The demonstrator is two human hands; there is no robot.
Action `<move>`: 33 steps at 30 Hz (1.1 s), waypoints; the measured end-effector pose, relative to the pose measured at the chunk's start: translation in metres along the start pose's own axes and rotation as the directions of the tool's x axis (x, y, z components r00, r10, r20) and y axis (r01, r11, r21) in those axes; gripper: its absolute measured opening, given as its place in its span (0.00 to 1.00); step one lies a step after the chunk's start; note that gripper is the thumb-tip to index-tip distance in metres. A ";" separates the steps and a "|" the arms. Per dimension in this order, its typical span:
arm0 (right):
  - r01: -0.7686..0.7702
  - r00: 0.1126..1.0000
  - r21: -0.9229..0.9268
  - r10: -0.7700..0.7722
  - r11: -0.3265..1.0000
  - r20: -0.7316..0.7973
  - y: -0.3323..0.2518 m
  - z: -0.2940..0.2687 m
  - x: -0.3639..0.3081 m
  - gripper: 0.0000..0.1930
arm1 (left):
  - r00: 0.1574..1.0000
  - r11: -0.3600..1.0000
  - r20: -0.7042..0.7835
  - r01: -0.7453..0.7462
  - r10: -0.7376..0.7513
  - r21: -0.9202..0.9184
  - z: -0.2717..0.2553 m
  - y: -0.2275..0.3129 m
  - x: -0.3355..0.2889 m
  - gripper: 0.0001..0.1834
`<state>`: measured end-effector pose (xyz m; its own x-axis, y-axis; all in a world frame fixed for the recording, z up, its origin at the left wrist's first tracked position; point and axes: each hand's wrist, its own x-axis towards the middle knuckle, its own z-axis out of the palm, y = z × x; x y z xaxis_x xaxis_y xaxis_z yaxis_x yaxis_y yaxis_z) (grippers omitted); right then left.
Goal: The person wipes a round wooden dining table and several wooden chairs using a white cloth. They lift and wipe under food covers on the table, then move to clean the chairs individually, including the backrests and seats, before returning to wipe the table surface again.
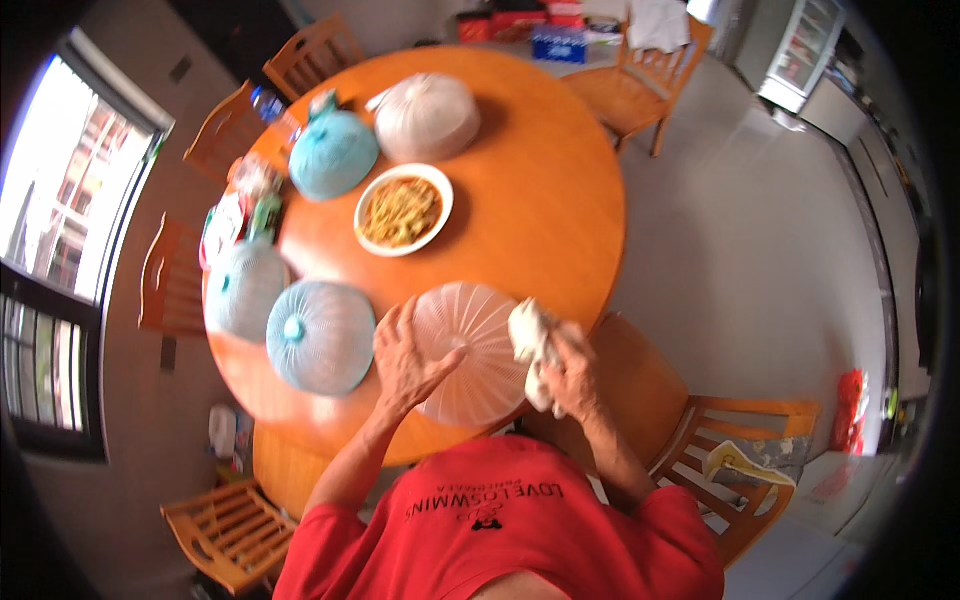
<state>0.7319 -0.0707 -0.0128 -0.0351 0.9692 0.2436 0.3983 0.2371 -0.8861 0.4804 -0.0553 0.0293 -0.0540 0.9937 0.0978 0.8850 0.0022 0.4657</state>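
1. A white bowl of noodles (pixel 403 210) sits mid-table on the round wooden table (pixel 540 190).
2. Three blue mesh food covers (pixel 320 337) and a white cover (pixel 427 117) stand around the bowl.
3. Wooden chairs (pixel 640 85) ring the table.

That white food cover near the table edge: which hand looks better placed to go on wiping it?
The right hand, probably. It already grips the white cloth against the white mesh food cover. The left hand holds no cloth; it lies flat on the cover's other side, steadying it.
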 end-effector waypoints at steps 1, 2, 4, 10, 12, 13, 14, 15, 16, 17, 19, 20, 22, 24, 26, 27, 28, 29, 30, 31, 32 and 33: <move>0.100 0.991 -0.060 -0.105 0.993 -0.081 -0.004 0.004 0.010 0.27 | 1.000 0.999 0.021 0.005 -0.006 0.047 0.007 0.002 -0.008 0.54; 0.145 0.985 -0.160 -0.158 0.976 -0.068 -0.014 0.011 0.015 0.27 | 0.999 0.996 0.045 0.009 -0.013 0.092 0.015 0.002 -0.016 0.56; 0.306 0.947 -0.294 -0.320 0.906 0.000 -0.020 0.029 0.027 0.27 | 0.999 0.990 0.051 -0.014 0.007 0.138 0.026 0.005 -0.020 0.59; 0.389 0.892 -0.309 -0.270 0.868 0.363 -0.028 0.045 0.068 0.21 | 0.998 0.990 0.054 -0.041 0.034 0.133 0.031 0.000 -0.026 0.61; 0.232 0.915 -0.185 -0.150 0.955 0.375 -0.019 0.053 0.093 0.17 | 0.998 0.990 0.053 -0.048 0.041 0.130 0.030 0.000 -0.027 0.62; 0.143 0.917 -0.161 -0.069 0.977 0.392 -0.005 0.061 0.106 0.16 | 0.997 0.990 0.048 -0.065 0.059 0.124 0.031 0.000 -0.027 0.61; 0.030 0.891 -0.143 0.038 0.989 0.452 0.005 0.067 0.122 0.15 | 0.997 0.990 0.032 -0.071 0.067 0.124 0.033 -0.003 -0.028 0.61; -0.083 0.849 -0.138 0.142 0.987 0.508 0.012 0.073 0.140 0.16 | 0.997 0.987 0.033 -0.075 0.071 0.139 0.033 -0.004 -0.027 0.61; -0.107 0.795 -0.241 0.229 0.965 0.561 0.015 0.078 0.156 0.16 | 0.996 0.985 0.036 -0.083 0.078 0.151 0.032 -0.002 -0.026 0.61; -0.154 0.742 -0.213 0.256 0.965 0.620 0.020 0.086 0.166 0.16 | 0.995 0.982 0.039 -0.092 0.086 0.163 0.030 -0.001 -0.026 0.61; -0.243 0.630 -0.158 0.280 0.957 0.724 0.013 0.098 0.190 0.16 | 0.996 0.986 0.042 -0.080 0.075 0.145 0.029 -0.002 -0.024 0.60; -0.090 0.595 -0.246 0.250 0.965 0.764 0.006 0.107 0.195 0.14 | 0.997 0.988 0.048 -0.071 0.065 0.136 0.028 -0.003 -0.028 0.60; 0.200 0.500 -0.261 0.130 0.944 0.856 0.004 0.134 0.205 0.16 | 0.993 0.987 0.055 -0.111 0.106 0.115 0.026 -0.002 -0.025 0.55; 0.502 0.331 -0.125 -0.056 0.856 0.942 -0.003 0.161 0.211 0.17 | 0.964 0.963 -0.069 -0.250 0.258 0.099 0.032 -0.007 -0.030 0.44; 0.454 0.229 0.115 -0.241 0.884 0.943 0.010 0.190 0.202 0.14 | 0.864 0.885 -0.199 -0.465 0.462 0.037 0.044 -0.018 -0.035 0.36; 0.374 0.148 0.162 -0.231 0.913 0.962 -0.010 0.191 0.190 0.13 | 0.812 0.826 -0.159 -0.562 0.561 0.045 0.041 -0.018 -0.033 0.33; 0.287 0.073 0.181 -0.210 0.941 0.975 -0.032 0.187 0.180 0.13 | 0.790 0.792 -0.068 -0.609 0.610 0.031 0.035 -0.017 -0.030 0.30; 0.196 -0.015 0.199 -0.200 0.960 0.980 -0.054 0.187 0.169 0.13 | 0.802 0.802 -0.049 -0.597 0.596 -0.022 0.027 -0.013 -0.026 0.28; 0.190 0.021 0.338 -0.347 0.922 0.937 -0.034 0.205 0.150 0.10 | 0.805 0.804 -0.009 -0.593 0.593 -0.042 0.024 -0.005 -0.021 0.28; 0.248 -0.066 0.346 -0.341 0.905 0.938 -0.049 0.213 0.150 0.10 | 0.829 0.829 0.035 -0.557 0.559 -0.042 0.021 -0.002 -0.021 0.27; 0.333 -0.174 0.317 -0.273 0.888 0.946 -0.070 0.212 0.161 0.10 | 0.830 0.832 0.064 -0.555 0.554 -0.011 0.015 0.001 -0.019 0.27; 0.381 -0.265 0.294 -0.201 0.877 0.943 -0.082 0.214 0.169 0.10 | 0.831 0.834 0.096 -0.552 0.549 0.013 0.014 0.002 -0.019 0.26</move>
<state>0.4974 0.0879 0.0164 -0.9352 -0.2423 -0.2581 0.0663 0.5964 -0.8000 0.4896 -0.0722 0.0157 0.4850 0.8373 0.2525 0.7737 -0.5454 0.3223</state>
